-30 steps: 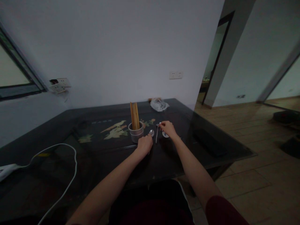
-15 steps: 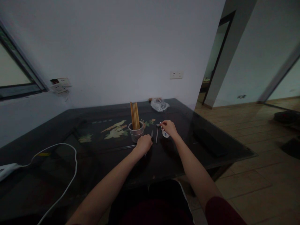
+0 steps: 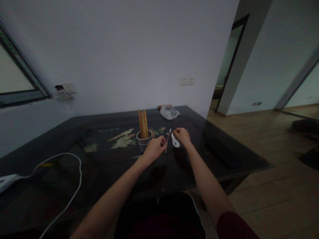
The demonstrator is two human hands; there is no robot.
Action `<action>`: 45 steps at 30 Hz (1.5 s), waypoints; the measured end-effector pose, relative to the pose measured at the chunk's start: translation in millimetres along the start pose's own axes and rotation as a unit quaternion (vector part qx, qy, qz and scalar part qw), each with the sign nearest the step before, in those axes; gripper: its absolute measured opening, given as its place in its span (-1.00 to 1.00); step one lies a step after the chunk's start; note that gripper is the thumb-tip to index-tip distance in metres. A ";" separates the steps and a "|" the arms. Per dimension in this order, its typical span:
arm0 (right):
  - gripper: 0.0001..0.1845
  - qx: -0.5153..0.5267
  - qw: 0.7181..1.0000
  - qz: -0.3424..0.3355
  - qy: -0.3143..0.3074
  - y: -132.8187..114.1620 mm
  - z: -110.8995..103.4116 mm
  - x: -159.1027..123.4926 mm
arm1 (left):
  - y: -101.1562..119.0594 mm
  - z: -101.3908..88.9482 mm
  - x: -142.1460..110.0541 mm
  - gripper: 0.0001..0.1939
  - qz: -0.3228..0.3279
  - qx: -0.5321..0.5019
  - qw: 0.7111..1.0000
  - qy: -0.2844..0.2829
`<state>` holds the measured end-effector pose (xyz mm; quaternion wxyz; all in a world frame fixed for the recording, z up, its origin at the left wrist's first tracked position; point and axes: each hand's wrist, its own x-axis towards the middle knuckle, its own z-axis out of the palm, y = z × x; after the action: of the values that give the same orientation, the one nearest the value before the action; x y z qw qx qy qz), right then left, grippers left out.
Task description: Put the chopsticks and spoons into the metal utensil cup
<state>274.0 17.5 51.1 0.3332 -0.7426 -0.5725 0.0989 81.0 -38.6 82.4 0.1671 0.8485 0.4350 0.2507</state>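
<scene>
My left hand (image 3: 156, 147) is closed in a pinch just in front of a metal cup (image 3: 143, 145) full of upright wooden chopsticks (image 3: 143, 124). It holds a metal spoon (image 3: 170, 131), whose bowl points up and away between my two hands; most of its handle is hidden. A second long-handled metal spoon (image 3: 166, 147) lies on the table beside my left fingertips. To its right, a white ceramic spoon (image 3: 175, 142) with a blue mark rests on the tabletop. My right hand (image 3: 182, 135) has its fingers bent together by that spoon's handle end; whether they grip anything is hidden.
The dark glossy table (image 3: 112, 179) bears an inlaid bird picture. A clear plastic bag (image 3: 169, 112) sits near the wall. A white cable (image 3: 81, 171) and power strip (image 3: 10, 181) lie at the left. A dark flat object (image 3: 223, 152) is at the right.
My left hand has lifted and moved right with the metal spoon, bringing its bowl next to my right fingers. My right hand has shifted slightly right; the ceramic spoon has moved little.
</scene>
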 end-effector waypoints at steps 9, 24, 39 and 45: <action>-0.79 0.081 0.987 -0.115 -0.080 -16.8 17.5 -8.0 | -29.1 -57.5 -4.9 -0.77 -0.002 -0.244 0.965 0.099; -0.17 0.349 0.875 -0.221 -0.252 -51.4 55.6 -37.7 | -73.9 -81.1 -5.8 -0.58 -0.026 -0.371 0.888 0.269; 0.11 0.430 0.852 -0.199 -0.223 -60.5 103.6 -49.4 | -73.9 -74.7 -2.9 -0.64 -0.009 -0.394 0.871 0.293; -0.05 0.390 0.881 -0.189 -0.191 -61.2 105.8 -52.3 | -71.5 -73.4 -4.2 -0.64 -0.013 -0.354 0.875 0.331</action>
<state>153.0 17.5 -4.2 0.4926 -0.3967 -0.6696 0.3894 -9.8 3.3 105.4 0.3057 0.5944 0.3579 0.6520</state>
